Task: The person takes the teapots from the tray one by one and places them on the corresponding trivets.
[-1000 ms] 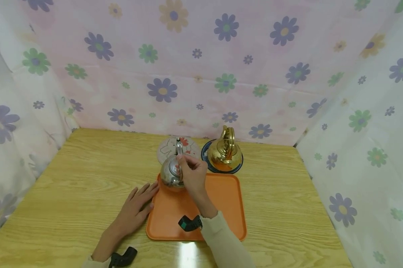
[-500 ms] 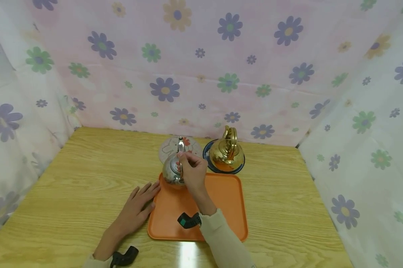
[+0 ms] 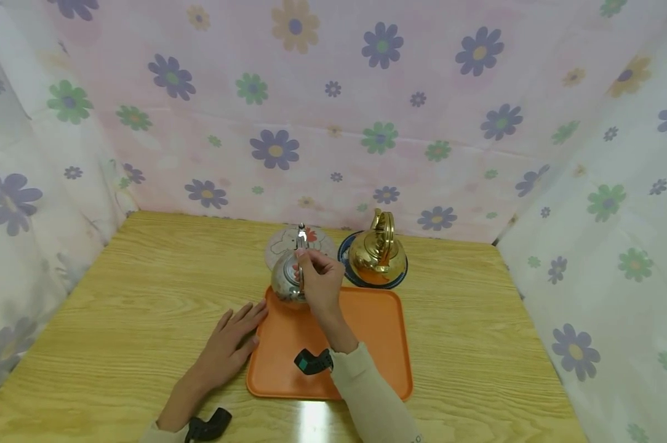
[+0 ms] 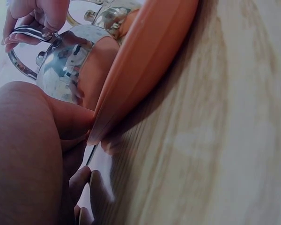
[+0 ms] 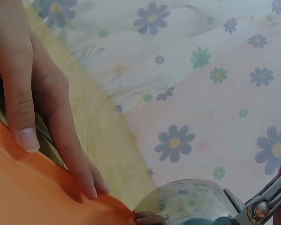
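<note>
My right hand [image 3: 323, 283] pinches the arched handle of a shiny silver kettle [image 3: 283, 280]. The kettle overlaps the back left corner of an orange tray [image 3: 361, 344], close to a round pale mat [image 3: 277, 243] with a red and line-drawn pattern. In the left wrist view, orange reflects in the kettle's side [image 4: 61, 61]. My left hand [image 3: 228, 344] lies at the tray's left edge with fingers extended, thumb and index finger touching the rim, as the right wrist view also shows.
A gold kettle [image 3: 367, 252] stands on a dark blue plate [image 3: 343, 255] behind the tray, to the right of the mat. All this is on a wooden table [image 3: 466, 332], with a flowered curtain [image 3: 333, 154] rising along its back and sides.
The silver kettle and my right hand have shifted slightly toward the back, nearer the mat. My left hand stays at the tray's edge. The whole head view has drifted a little.
</note>
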Tool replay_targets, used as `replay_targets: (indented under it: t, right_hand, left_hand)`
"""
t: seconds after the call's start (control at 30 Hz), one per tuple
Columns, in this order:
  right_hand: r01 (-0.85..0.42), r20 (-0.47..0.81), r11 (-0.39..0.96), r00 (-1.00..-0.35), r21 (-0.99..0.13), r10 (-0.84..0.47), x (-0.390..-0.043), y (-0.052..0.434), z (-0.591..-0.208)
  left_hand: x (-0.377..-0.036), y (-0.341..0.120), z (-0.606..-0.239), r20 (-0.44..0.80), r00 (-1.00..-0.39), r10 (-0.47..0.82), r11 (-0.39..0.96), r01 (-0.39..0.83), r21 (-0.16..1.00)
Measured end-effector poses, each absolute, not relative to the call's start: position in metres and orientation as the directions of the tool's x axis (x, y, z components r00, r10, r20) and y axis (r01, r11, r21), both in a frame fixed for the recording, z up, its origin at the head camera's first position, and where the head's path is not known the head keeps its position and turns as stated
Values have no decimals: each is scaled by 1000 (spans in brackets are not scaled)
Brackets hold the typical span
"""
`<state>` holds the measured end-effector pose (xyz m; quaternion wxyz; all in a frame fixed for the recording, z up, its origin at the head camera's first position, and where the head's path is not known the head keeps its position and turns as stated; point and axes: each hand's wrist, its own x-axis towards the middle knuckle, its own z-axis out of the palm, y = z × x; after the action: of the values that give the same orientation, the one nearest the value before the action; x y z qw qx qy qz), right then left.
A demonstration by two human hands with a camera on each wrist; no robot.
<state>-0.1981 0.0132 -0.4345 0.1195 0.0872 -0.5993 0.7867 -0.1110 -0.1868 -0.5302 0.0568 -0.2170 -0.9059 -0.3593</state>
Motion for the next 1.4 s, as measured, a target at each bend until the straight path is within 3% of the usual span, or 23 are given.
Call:
replay_targets:
  t: [1.4]
  right_hand:
    - [-278,260,-250,-960,-927,106,-216,10,-431]
  left_hand:
    - [-111,-186,-529,266,-896,355,649,441,620]
